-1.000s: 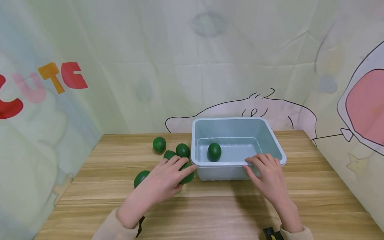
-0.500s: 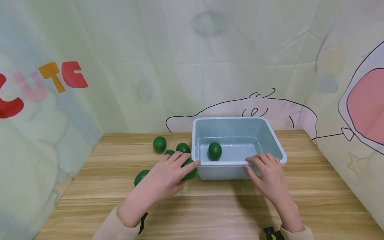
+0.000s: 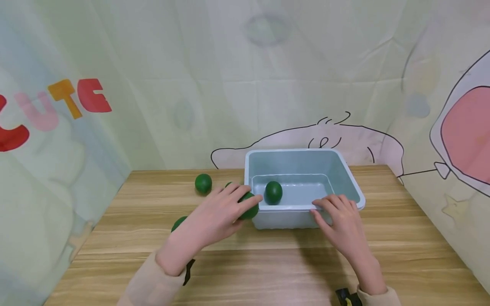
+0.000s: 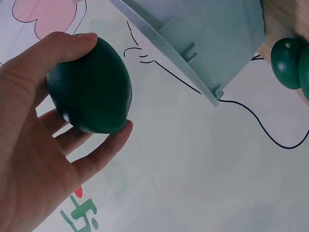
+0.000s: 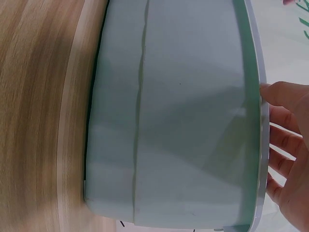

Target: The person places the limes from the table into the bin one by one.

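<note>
My left hand (image 3: 216, 212) grips a smooth, dark green lime (image 3: 249, 207), thumb on one side and fingers round the other. In the head view this lime overlaps the near left corner of a pale blue plastic bin (image 3: 291, 219). The left wrist view shows the held lime (image 4: 91, 89) large, its blunt tip by a fingertip. One lime (image 3: 273, 193) lies inside the bin toward its left end. At the bin's front rim, right of centre, my right hand (image 3: 342, 225) holds on, thumb outside and fingers over the edge.
Left of the bin, a lime (image 3: 203, 184) sits at the back of the wooden table (image 3: 275, 267). Another lime (image 3: 178, 223) is partly hidden by my left wrist, and one (image 3: 228, 184) peeks out behind my fingers. A printed curtain (image 3: 191, 85) hangs behind the table.
My left hand has lifted the lime and moved it up and right, to the bin's near left corner. My right hand and the bin have stayed in place.
</note>
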A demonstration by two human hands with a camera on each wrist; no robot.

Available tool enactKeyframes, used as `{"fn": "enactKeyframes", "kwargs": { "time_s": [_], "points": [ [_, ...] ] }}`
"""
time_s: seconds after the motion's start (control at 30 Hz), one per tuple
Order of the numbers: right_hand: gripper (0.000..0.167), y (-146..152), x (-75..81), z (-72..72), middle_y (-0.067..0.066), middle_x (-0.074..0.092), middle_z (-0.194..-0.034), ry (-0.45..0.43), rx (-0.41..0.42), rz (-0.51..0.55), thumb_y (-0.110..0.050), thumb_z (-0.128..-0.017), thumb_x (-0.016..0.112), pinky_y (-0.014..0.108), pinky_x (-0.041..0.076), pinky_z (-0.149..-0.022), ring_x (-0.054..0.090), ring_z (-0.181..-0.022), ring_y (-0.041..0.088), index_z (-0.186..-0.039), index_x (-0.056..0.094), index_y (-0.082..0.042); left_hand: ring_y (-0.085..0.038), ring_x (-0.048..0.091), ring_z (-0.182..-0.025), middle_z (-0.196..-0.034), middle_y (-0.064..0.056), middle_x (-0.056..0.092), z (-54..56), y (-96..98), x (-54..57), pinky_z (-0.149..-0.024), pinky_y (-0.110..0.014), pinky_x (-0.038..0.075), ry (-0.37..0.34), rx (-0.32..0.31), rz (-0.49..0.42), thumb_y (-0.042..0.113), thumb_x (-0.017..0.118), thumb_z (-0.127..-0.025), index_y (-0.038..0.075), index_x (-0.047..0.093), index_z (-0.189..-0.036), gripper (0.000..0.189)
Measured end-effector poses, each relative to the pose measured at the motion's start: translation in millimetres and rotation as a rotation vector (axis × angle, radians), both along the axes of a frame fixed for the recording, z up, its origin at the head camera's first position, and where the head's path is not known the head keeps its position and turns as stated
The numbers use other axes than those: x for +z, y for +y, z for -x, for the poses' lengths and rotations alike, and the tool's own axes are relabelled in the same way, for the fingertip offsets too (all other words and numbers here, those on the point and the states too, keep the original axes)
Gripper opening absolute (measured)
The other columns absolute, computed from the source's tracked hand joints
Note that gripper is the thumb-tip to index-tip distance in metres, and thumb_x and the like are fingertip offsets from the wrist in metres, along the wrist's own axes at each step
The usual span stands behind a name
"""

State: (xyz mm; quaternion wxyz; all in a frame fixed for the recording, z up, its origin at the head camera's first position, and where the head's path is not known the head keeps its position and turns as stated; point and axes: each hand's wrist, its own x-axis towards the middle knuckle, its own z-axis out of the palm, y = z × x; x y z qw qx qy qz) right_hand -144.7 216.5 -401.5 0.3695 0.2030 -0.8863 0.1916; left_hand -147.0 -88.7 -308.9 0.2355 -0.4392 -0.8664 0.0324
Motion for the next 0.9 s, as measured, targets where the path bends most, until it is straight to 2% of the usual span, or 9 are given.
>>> {"fn": "enactKeyframes", "kwargs": {
  "time_s": [0.23,0.67,0.9],
  "points": [
    [0.020,-0.5,-0.3,0.6,0.002,0.064,-0.085,0.005,0.001,0.002,-0.016,-0.075,0.076,0.036,0.034,-0.072,0.051,-0.082,0.021,-0.093,0.072,-0.009,-0.020,0.060,-0.099,-0.115,-0.003,0.060,8.3,2.5,4.4,-0.076,-0.034,0.053,-0.036,-0.005,-0.021,0.020,0.081,-0.073,0.022,0.056,-0.128,0.060],
    [0.019,-1.0,1.7,-0.8,0.002,0.065,-0.086,-0.007,-0.008,-0.002,-0.014,-0.076,0.077,0.035,0.034,-0.072,0.051,-0.083,0.021,-0.093,0.072,-0.010,-0.022,0.058,-0.102,-0.116,-0.004,0.060,21.8,9.7,8.1,-0.072,-0.032,0.051,-0.073,-0.012,-0.052,0.019,0.079,-0.074,0.022,0.057,-0.129,0.059],
    [0.019,-1.3,2.2,-0.9,0.002,0.065,-0.086,-0.007,-0.009,-0.003,-0.014,-0.076,0.077,0.035,0.034,-0.072,0.052,-0.083,0.021,-0.093,0.072,-0.009,-0.021,0.057,-0.101,-0.117,-0.003,0.060,31.1,15.9,10.1,-0.077,-0.034,0.051,-0.083,-0.015,-0.047,0.019,0.077,-0.077,0.022,0.057,-0.130,0.057]
  ]
}}
